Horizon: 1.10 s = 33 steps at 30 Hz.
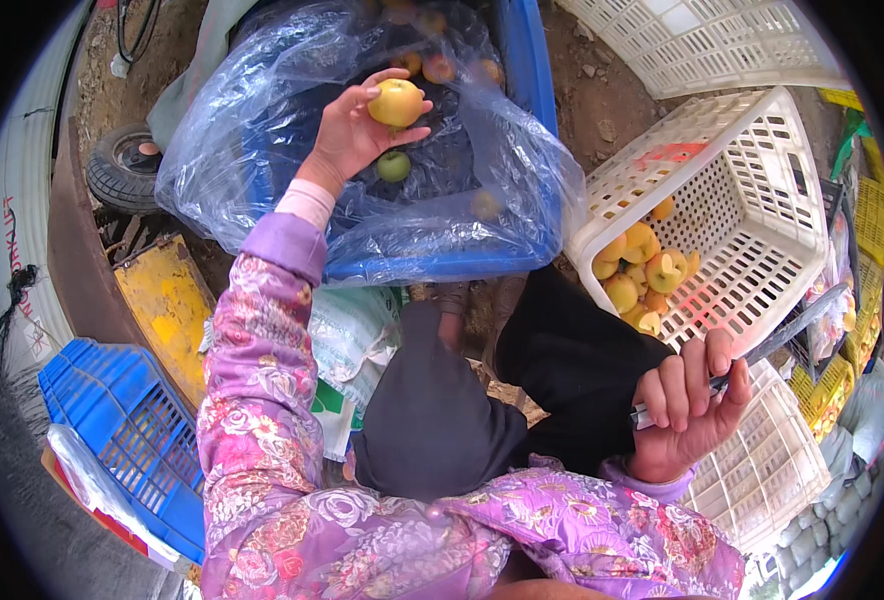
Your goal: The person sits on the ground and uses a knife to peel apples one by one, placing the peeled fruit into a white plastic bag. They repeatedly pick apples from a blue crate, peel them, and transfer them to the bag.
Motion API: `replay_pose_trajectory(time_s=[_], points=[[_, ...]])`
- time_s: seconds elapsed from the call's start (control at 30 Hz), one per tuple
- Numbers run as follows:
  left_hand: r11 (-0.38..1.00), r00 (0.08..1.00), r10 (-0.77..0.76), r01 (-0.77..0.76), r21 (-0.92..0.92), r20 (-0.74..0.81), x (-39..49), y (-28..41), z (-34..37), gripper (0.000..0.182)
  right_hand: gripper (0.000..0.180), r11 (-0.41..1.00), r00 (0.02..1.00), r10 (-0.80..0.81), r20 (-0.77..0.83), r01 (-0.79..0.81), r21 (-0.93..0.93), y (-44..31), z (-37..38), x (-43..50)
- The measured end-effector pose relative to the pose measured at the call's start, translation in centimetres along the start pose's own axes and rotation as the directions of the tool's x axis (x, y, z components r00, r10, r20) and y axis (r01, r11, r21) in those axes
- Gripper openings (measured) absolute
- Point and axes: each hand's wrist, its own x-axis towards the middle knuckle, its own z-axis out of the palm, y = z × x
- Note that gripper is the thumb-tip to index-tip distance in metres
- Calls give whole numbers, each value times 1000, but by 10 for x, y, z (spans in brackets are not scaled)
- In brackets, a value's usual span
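My left hand [352,131] holds a yellow apple [395,103] between thumb and fingers above a blue plastic crate [539,75]. Clear plastic film [209,165] lines that crate and hangs over its rim. Below my left hand a green apple [393,166] lies on the liner, and a few reddish apples [438,68] lie farther back. Near my right knee, my right hand [686,405] is closed around a small dark-and-silver tool [643,417], perhaps a knife; most of it is hidden by the fingers.
A tilted white plastic crate [779,247] at the right holds several cut apples [637,270]. Another white crate [757,457] stands below it. To the left are a blue slatted crate [123,420], a rusty yellow metal plate [164,307] and a rubber wheel [123,169].
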Motion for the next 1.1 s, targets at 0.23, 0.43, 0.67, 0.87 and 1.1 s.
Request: replay_pose_trajectory(time_s=[0.23,0.43,0.67,0.87,1.1], points=[[-268,966,-241,26,963,-93,51,-97,-3,39,21,999,1000,22,10,-21,-49,2,1,1],[-349,969,-228,12,937,-97,70,-168,11,44,21,997,1000,27,-1,-27,-72,1,0,1],[-478,877,-413,20,878,-245,67,-162,15,48,20,996,999,44,2,-44,-75,0,-1,1],[-342,935,-228,183,922,-270,67,-128,0,43,20,996,999,38,-14,-39,-83,-2,0,1],[198,914,-70,405,893,-399,59,-51,-43,48,19,993,998,65,-23,-67,-92,-1,3,2]])
